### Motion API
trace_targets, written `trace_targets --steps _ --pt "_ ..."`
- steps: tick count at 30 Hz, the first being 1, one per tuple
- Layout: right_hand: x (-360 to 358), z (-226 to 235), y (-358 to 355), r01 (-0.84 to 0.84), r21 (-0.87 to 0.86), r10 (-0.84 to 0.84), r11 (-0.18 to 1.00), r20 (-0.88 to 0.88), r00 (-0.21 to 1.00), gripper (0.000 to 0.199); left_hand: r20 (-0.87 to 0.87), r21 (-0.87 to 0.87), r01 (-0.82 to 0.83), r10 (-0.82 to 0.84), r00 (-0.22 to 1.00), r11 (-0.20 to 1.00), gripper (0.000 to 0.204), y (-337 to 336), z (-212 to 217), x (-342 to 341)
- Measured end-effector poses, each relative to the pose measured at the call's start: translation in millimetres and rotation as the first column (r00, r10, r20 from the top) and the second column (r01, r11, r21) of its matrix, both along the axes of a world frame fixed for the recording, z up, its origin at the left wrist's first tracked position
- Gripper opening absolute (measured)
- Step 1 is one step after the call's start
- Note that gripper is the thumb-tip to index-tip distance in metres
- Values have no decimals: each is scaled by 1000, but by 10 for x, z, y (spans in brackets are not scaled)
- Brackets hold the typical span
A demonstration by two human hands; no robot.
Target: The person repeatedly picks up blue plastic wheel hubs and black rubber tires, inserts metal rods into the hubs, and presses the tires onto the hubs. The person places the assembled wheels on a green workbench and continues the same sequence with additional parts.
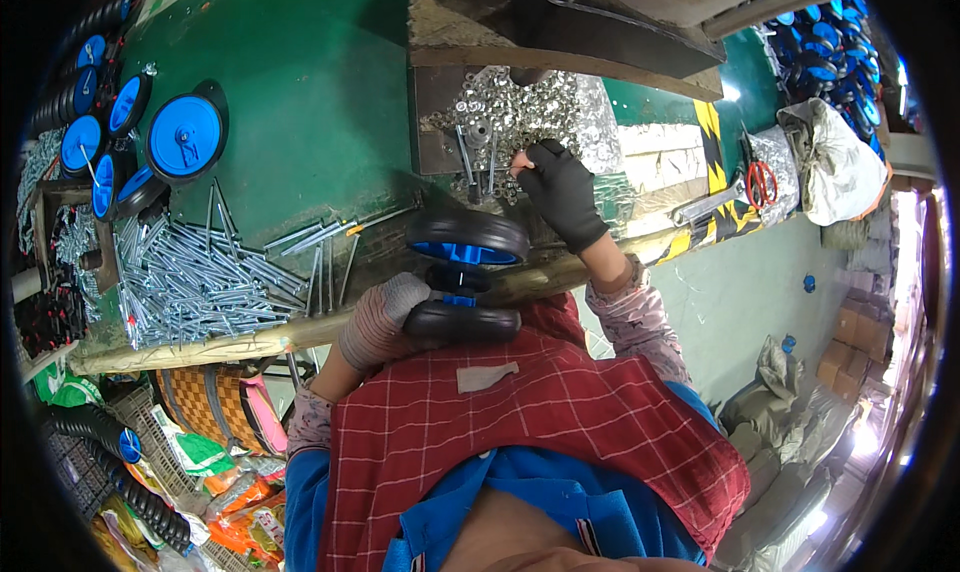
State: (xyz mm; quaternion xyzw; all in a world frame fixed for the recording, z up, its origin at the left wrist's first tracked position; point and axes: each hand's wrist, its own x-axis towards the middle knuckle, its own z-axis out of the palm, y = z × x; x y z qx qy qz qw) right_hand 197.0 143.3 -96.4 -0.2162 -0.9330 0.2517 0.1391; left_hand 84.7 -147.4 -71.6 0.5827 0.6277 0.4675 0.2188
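My left hand (385,317), in a striped grey glove, grips a black-tyred wheel (465,324) close to my body at the bench edge. Just beyond it stands another black-tyred wheel (468,237) with a blue hub, and a smaller black part sits between the two. My right hand (562,194), in a black glove with bare fingertips, is at the near side of a heap of small shiny metal nuts or washers (540,102). Its fingertips are pinched together; what they hold is too small to make out. Beside them, several bolts (491,162) stand near the heap.
A large pile of long metal bolts (215,277) lies on the green bench (290,82) at left, below several blue-hubbed wheels (185,135). A heavy metal machine part (640,32) overhangs the nut heap. Red-handled scissors (760,184) and a white sack (830,162) are at right.
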Motion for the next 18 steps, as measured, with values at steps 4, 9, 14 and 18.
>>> trace_targets --steps 4,9,14,18 --pt "-126 100 -55 -19 -360 -94 933 -294 951 9 45 -27 6 -5 999 1000 57 7 9 -11" --pt "-390 215 -86 -87 -114 43 990 -343 938 13 3 -98 -12 12 1000 995 53 10 70 7" --pt "-335 127 -69 -99 -138 42 985 -371 928 16 -83 -96 -123 115 990 988 61 9 56 61" --pt "-283 113 -109 -128 40 134 991 -358 924 18 -156 -36 -159 152 976 987 63 11 75 86"
